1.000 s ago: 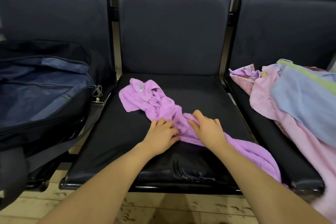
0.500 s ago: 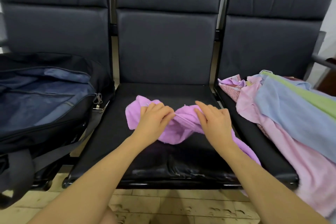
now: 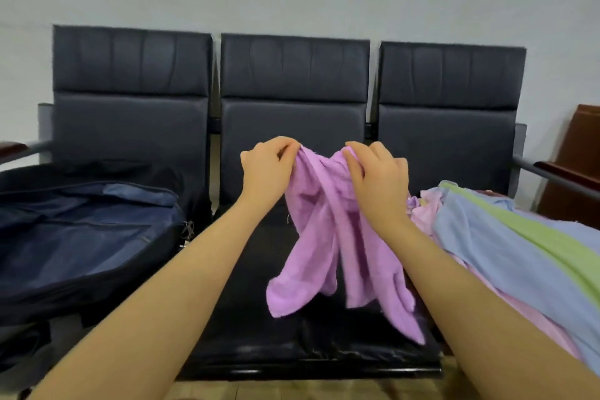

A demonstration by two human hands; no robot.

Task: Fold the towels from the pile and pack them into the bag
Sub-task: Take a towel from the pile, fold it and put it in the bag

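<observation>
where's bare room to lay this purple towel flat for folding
The middle seat is bare between the open bag on the left seat and the towel pile on the right seat; only the purple towel, held by the left hand and right hand, hangs over it. The right seat is crowded.

The black middle seat [image 3: 259, 318] below me lies bare on its left half. The purple towel [image 3: 328, 237] hangs over its right half. On my left the open bag [image 3: 81, 237] fills its seat. On my right the pile of towels [image 3: 506, 253] covers that seat, just beside my right arm.
</observation>
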